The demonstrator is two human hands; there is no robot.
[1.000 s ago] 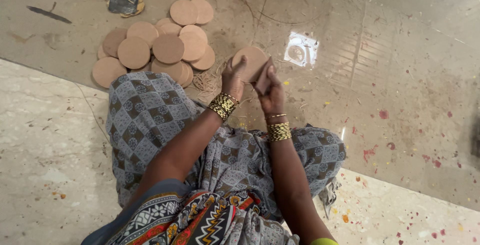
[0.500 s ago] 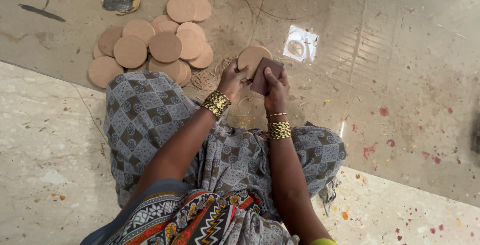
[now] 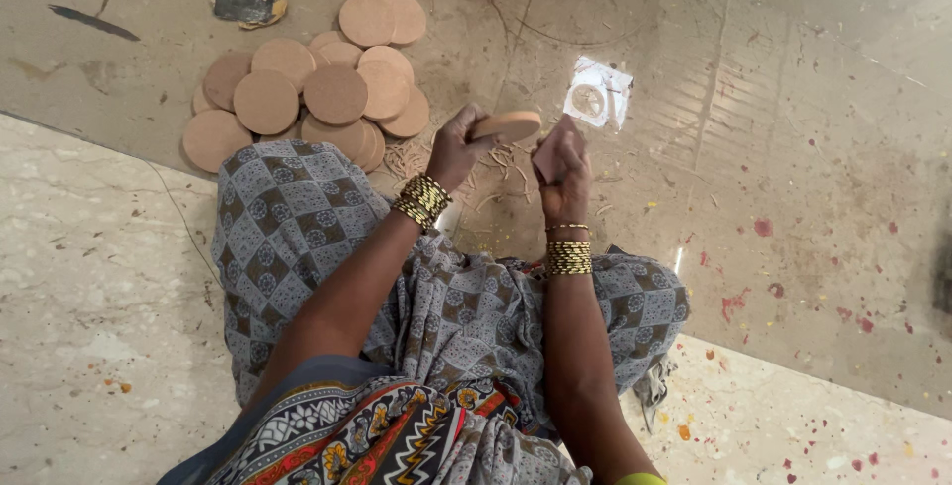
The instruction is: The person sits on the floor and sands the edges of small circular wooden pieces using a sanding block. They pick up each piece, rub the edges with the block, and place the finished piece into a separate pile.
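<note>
The left hand (image 3: 458, 148) is closed on a round brown disc (image 3: 506, 126) and holds it almost flat, with the edge turned toward the other hand. The right hand (image 3: 563, 163) is closed on a small dark pad (image 3: 548, 156), which stands just beside the rim of the disc; it seems the disc is held so, in order that the pad can rub its edge. Both hands are above the floor (image 3: 793, 98), in front of the knees, and thin shavings (image 3: 501, 173) lie under them, probably rubbed off from the discs. To the left a pile of discs (image 3: 317, 98) of the same kind lies overlapping on the floor, near at hand. A small clear packet (image 3: 598, 96) lies just beyond the right hand. Half a second ago the disc stood more upright, with its face to the camera, and the pad lay on it; now the disc is tilted flat and the pad is at its side.
</note>
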